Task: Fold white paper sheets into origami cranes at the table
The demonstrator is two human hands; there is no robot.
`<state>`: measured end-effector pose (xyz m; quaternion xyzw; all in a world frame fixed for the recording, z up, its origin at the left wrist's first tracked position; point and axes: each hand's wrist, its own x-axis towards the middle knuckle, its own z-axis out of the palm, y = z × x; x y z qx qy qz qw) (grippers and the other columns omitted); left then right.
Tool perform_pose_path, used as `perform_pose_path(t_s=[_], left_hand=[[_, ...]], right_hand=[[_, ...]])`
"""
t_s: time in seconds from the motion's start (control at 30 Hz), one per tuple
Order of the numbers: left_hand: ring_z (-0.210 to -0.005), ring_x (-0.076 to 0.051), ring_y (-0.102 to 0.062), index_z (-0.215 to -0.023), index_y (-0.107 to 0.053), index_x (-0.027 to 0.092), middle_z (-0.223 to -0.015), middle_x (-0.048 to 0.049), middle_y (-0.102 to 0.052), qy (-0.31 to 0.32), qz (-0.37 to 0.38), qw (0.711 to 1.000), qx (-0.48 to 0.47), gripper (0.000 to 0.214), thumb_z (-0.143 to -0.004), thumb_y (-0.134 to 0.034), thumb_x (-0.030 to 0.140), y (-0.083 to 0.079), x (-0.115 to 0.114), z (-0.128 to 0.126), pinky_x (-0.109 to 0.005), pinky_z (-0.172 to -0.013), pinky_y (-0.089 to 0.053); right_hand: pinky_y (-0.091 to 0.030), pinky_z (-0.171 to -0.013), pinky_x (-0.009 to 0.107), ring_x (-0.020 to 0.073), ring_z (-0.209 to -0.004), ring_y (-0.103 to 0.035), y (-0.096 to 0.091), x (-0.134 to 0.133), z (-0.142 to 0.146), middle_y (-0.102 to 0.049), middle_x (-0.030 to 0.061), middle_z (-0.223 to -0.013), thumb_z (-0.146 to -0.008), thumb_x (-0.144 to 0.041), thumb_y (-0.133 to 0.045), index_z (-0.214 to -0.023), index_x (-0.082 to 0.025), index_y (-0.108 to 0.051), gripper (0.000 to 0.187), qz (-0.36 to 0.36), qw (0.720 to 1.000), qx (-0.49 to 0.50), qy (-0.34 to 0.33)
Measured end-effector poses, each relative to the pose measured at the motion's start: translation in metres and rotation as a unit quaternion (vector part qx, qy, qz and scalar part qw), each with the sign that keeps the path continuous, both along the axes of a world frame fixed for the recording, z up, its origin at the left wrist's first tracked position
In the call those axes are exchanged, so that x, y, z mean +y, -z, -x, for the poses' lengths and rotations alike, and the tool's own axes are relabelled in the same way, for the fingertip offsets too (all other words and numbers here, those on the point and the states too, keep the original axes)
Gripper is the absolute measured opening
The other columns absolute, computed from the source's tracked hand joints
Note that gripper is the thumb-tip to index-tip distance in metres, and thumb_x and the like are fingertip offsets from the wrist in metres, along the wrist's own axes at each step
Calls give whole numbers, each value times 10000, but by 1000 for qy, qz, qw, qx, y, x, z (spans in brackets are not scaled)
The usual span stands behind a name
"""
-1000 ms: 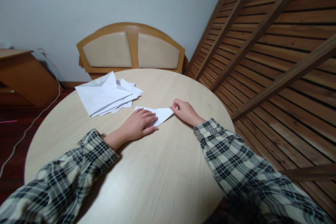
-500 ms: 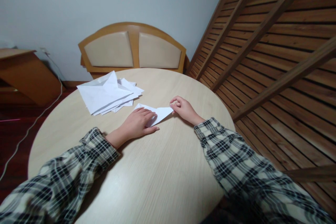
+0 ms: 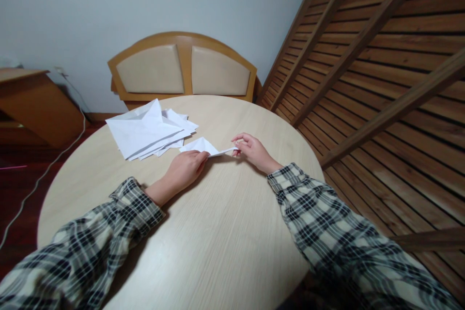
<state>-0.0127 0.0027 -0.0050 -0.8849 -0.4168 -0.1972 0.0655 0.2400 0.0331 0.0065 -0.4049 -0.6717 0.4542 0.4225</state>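
A small folded sheet of white paper [image 3: 199,145] is held between my two hands over the round table [image 3: 225,232]. Its near side is tipped up into a narrow strip, while a pointed flap shows behind. My left hand [image 3: 185,170] is closed on the paper's left part, thumb and fingers pinching the near edge. At the right end of the strip, my right hand [image 3: 253,152] pinches the tip between thumb and fingers. Part of the paper is hidden behind my left hand.
Several folded white papers [image 3: 145,131] lie in a loose pile at the table's far left. Behind the table stands a wooden headboard [image 3: 187,63] with padded panels. Slatted wooden boards [image 3: 363,87] lean on the right. A white cable [image 3: 43,174] runs down the left side.
My left hand has gone from lying flat on the paper to pinching its near edge. The paper has tilted up, so its right part now shows as a thin strip.
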Motion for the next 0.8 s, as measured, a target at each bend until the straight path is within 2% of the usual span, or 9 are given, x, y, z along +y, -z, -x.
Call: perform_pose_path(t_s=[0.13,0.27,0.4,0.57,0.7,0.8], left_hand=[[-637,-214,-600,-910,-627,171,-760,-100,-677,-33,11,998,-51,249,-962,-386,205,0,1,1,-344,-603,-465],[-660,-199,-584,-942,-600,178,-803,-87,-671,-35,43,987,-149,192,-959,-418,239,-4,-3,-1,-333,-613,-441],[-692,-174,-563,-967,-588,183,-803,-46,-647,-8,101,950,-294,201,-984,-431,307,-8,-7,-5,-317,-637,-449],[-757,-169,-551,-995,-559,188,-873,-37,-612,11,124,892,-434,175,-962,-484,343,-8,-6,-9,-328,-695,-484],[-739,-165,-533,-977,-521,198,-846,-20,-569,1,169,857,-487,176,-955,-497,371,-6,-3,-8,-324,-685,-495],[-792,-177,-562,-1045,-521,197,-927,-44,-602,0,201,843,-499,209,-951,-496,382,-6,-4,-8,-335,-718,-516]], right_hand=[[-531,-696,299,132,-691,-636,-2,3,-1,-665,9,-730,-981,-353,-490,-1046,-205,-564,177,-1,1000,20,23],[-515,-694,296,129,-692,-607,0,5,-3,-661,16,-763,-978,-348,-493,-1083,-198,-563,196,-16,999,35,31],[-530,-753,317,146,-806,-613,2,4,-4,-664,52,-932,-924,-349,-582,-1140,-200,-558,264,-45,998,36,22],[-528,-870,364,173,-974,-603,2,1,-4,-610,93,-1203,-884,-360,-641,-1177,-217,-572,333,-87,996,-12,30],[-520,-900,373,181,-1023,-591,3,2,-4,-587,104,-1254,-872,-382,-660,-1162,-211,-579,347,-94,995,-24,37],[-513,-923,371,185,-1051,-591,4,3,-5,-605,101,-1206,-872,-383,-662,-1170,-204,-573,358,-79,997,-12,26]])
